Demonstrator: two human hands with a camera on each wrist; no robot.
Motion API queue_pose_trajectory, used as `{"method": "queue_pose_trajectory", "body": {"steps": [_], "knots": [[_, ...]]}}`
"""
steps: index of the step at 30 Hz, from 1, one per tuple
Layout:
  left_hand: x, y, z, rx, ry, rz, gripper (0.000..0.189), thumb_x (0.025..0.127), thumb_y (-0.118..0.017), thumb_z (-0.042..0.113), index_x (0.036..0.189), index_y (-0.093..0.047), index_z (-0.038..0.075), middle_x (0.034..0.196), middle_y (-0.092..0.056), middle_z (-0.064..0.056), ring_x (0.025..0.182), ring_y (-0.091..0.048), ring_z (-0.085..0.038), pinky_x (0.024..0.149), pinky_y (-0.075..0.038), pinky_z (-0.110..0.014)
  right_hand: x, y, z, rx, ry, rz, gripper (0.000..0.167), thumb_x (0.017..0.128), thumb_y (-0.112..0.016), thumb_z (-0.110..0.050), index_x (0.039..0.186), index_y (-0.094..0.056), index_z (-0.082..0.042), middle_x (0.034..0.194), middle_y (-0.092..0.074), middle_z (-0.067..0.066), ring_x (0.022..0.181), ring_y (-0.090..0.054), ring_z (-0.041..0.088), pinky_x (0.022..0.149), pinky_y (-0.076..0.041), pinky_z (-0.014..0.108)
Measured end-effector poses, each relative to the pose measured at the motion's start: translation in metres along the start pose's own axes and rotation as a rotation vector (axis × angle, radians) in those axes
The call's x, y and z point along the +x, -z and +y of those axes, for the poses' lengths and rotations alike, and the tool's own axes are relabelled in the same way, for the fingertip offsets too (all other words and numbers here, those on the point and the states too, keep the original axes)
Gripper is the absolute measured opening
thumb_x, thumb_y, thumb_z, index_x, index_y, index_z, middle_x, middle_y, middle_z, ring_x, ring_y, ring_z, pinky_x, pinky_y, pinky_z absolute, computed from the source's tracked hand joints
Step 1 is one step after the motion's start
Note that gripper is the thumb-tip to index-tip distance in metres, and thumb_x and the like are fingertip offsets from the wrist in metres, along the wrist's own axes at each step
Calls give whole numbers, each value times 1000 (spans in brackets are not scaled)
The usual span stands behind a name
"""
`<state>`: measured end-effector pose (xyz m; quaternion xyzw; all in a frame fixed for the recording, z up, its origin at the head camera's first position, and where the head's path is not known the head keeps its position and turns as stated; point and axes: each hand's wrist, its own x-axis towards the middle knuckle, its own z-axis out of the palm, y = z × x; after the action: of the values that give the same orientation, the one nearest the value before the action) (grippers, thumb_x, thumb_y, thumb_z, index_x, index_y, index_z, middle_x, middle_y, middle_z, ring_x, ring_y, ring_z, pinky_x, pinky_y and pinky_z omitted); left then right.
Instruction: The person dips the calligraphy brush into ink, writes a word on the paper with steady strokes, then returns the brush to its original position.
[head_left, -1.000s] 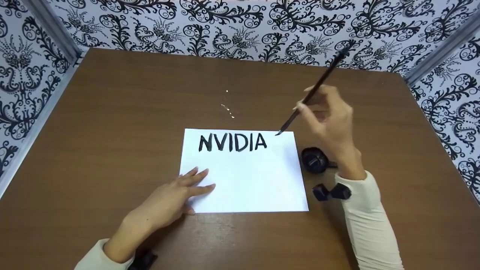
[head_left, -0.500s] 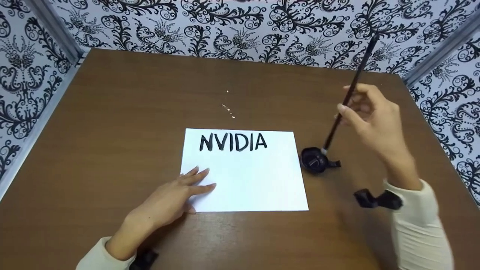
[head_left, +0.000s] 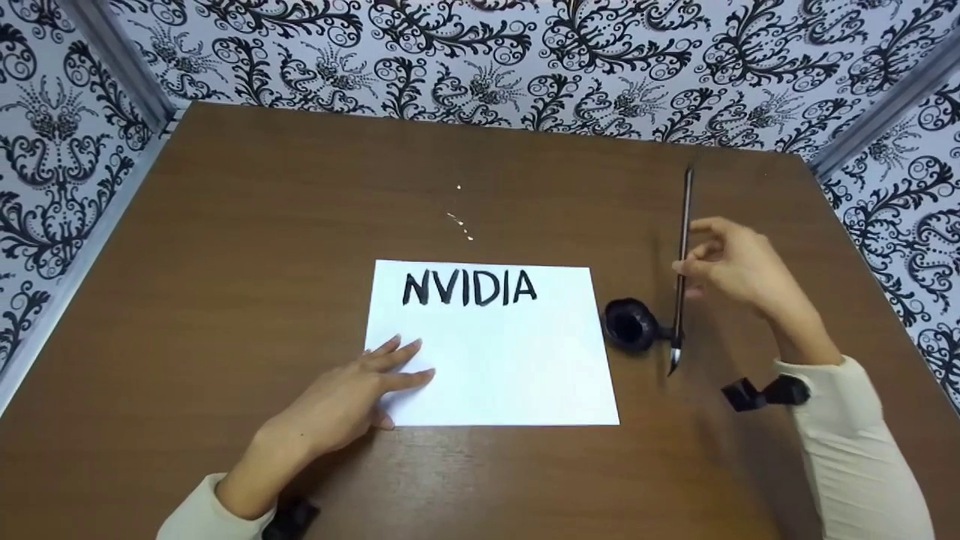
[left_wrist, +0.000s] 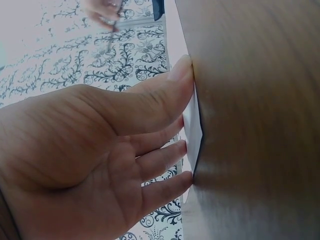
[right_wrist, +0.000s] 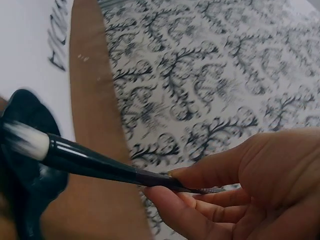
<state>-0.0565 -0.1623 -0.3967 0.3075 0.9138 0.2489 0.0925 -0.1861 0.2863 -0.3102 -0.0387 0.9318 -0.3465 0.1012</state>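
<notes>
My right hand (head_left: pixel 739 266) pinches a long dark paintbrush (head_left: pixel 683 247) by its handle, right of the sheet. The brush points down toward the table, its pale and dark bristles overlapping the handle of a small black ink dish (head_left: pixel 651 324) in the head view. In the right wrist view, thumb and fingers grip the brush (right_wrist: pixel 90 162), and the bristles appear in front of the dish (right_wrist: pixel 37 107). My left hand (head_left: pixel 330 409) rests with spread fingers on the lower left of a white paper sheet (head_left: pixel 510 367), where "NVIDIA" stands in black letters near the top.
The brown wooden table (head_left: pixel 225 247) carries a few small pale specks (head_left: pixel 461 223) behind the sheet. White wallpaper (head_left: pixel 480 67) with black scrolls runs along the back and sides. Black wrist-worn devices show at both cuffs.
My right hand has moved the brush from above the sheet's upper right corner to the ink dish, then on to its handle. The left hand stays on the paper.
</notes>
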Motion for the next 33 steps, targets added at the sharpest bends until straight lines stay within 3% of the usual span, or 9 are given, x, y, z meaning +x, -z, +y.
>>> {"method": "queue_pose_trajectory", "body": {"steps": [5,12,24,33], "knots": [[1,-2,0,-9,13,4,64,75,-77,1,134,-58,16,150,-35,-11,138,-29,-34,91,-44,-56,16,-10,21,92,-74,-100,69,88,-66,-6,143,-28,9,105,-60,27,73,-69,27,67,-56,39],[0,-1,0,-21,19,2,64,75,-77,1,134,-57,16,150,-36,-11,138,-29,-35,90,-45,-56,26,-16,33,108,-113,-187,65,88,-63,-4,141,-29,13,105,-61,28,76,-68,26,69,-57,38],[2,-1,0,-16,25,-8,65,75,-77,2,135,-57,17,151,-34,-10,139,-27,-34,95,-42,-56,35,-26,42,69,-135,-255,62,88,-59,-1,140,-29,14,107,-63,26,75,-66,23,67,-57,35],[0,0,0,-11,15,1,65,76,-77,2,135,-56,17,151,-35,-10,139,-28,-32,91,-46,-53,39,-29,44,57,-135,-262,63,87,-59,-2,141,-28,13,107,-60,26,78,-64,24,68,-57,35]]}}
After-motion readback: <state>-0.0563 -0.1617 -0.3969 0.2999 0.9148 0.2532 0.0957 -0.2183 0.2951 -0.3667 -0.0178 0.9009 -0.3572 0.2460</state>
